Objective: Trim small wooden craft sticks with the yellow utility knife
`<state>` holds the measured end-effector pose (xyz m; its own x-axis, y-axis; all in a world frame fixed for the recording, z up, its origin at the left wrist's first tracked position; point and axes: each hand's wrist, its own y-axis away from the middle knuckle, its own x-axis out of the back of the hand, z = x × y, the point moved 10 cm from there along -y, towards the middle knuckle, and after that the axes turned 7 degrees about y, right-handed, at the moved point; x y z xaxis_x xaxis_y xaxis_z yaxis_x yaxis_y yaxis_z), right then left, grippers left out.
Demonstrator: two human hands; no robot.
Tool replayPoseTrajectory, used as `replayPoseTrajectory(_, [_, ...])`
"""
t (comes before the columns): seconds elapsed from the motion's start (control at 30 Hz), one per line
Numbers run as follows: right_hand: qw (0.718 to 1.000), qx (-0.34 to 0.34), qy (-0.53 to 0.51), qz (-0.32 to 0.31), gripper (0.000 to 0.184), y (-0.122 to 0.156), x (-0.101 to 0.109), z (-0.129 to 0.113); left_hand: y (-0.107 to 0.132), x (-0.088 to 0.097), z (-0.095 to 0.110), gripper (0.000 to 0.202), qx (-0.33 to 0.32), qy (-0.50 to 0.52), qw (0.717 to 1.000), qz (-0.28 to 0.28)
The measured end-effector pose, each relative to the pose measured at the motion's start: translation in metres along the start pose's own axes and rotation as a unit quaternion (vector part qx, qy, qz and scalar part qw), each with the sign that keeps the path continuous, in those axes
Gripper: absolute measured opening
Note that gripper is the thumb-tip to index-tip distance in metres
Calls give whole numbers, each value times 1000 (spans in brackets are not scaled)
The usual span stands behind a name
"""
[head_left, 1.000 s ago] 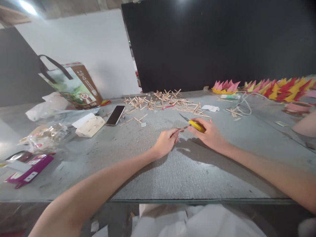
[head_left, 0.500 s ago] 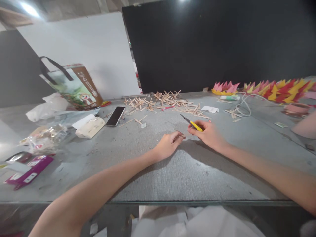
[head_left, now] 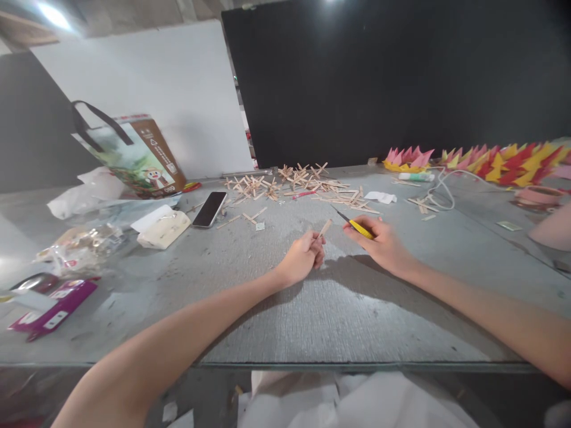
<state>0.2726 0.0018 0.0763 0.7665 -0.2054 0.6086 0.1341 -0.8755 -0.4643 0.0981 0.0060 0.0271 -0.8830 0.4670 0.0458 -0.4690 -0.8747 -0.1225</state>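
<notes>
A short flat wooden stick (head_left: 326, 227) is pinched in my left hand (head_left: 302, 257), its free end pointing up and to the right. My right hand (head_left: 378, 241) is closed around a yellow utility knife (head_left: 360, 229), whose dark blade points up and left, away from my palm. A small gap separates the stick from the knife. Both hands are over the middle of the grey table (head_left: 285, 321). Behind them lies a loose pile of wooden sticks (head_left: 254, 187), many of them crossed over one another.
A phone (head_left: 209, 209), a tissue pack (head_left: 164, 230), a printed bag (head_left: 143, 157) and a purple packet (head_left: 56, 309) stand to the left. Farther right are a glue stick (head_left: 416, 176), a white cable (head_left: 446, 193) and folded paper pieces (head_left: 513, 163). A black panel (head_left: 392, 83) rises behind.
My left hand has turned and lifted, tilting the wooden stick upward so more of it shows. My right hand has shifted slightly right with the knife.
</notes>
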Motion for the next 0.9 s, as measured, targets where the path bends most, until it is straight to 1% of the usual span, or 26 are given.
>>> replayPoseTrajectory(0.13, [999,26,20,-21,46,1,-1,-5,0,0,2,24,-13,-21,1000,-15])
replayPoseTrajectory(0.27, [991,91,65,-77,42,4,-8,-16,-1,2,-1,33,0,25,1000,-10])
replayPoseTrajectory(0.37, [981,123,108,-102,44,7,-13,-21,-2,2,-1,35,8,57,998,-8])
replayPoseTrajectory(0.5, [973,148,139,-112,43,10,-17,-20,-1,-3,5,33,-3,115,993,-21])
replayPoseTrajectory(0.63, [968,187,131,-108,41,12,-21,-20,1,-5,10,34,-16,169,985,-21])
replayPoseTrajectory(0.77, [962,231,104,-106,41,15,-22,-29,3,-8,11,36,-14,182,983,-31])
replayPoseTrajectory(0.9, [961,242,96,-97,42,16,-20,-32,4,-10,12,35,-12,180,983,-42])
